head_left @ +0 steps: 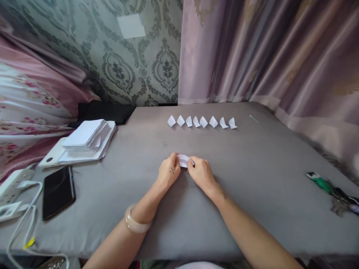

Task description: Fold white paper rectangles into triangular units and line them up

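Note:
Between my two hands, above the middle of the grey-covered table (134, 186), is a small piece of folded white paper (184, 160), bowed slightly upward. My left hand (169, 169) pinches its left end, and a pale bangle circles that wrist. On the other end, the fingers of my right hand (202, 172) are closed. Both sets of fingertips are partly hidden behind the hands. Beyond them, several small folded white paper pieces (213, 121) stand in a row across the table.
At the left lie a stack of white paper (84, 136), a black phone (58, 192), a power strip (14, 186) with white cables, and a black cloth item (106, 112). Keys with a green holder (322, 183) rest at the right. A thin stick (254, 118) lies far right.

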Tool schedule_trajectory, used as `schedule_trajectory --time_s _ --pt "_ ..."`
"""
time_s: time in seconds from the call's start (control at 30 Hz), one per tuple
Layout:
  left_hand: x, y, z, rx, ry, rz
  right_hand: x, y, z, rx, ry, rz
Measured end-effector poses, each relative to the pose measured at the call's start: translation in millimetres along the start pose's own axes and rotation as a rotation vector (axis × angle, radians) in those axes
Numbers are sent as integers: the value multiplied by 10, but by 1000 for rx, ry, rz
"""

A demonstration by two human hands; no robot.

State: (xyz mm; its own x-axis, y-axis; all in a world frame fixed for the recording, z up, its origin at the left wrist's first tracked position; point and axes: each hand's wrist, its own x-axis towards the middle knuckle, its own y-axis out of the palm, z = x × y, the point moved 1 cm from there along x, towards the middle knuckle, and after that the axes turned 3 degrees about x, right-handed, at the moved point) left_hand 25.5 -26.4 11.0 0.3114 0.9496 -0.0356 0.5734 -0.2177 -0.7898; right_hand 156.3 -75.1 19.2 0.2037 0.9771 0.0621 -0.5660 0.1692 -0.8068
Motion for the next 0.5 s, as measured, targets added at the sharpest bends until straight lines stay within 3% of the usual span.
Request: schedule_trajectory --time_s 0.1,0.23,0.5 --pt "-5 -22 1 98 -40 -4 -20 23 15 -60 -7 -16" --pt "11 -27 29 159 30 42 -41 54 26 -120 -4 11" --pt "32 9 66 154 38 28 -20 78 65 -141 45 30"
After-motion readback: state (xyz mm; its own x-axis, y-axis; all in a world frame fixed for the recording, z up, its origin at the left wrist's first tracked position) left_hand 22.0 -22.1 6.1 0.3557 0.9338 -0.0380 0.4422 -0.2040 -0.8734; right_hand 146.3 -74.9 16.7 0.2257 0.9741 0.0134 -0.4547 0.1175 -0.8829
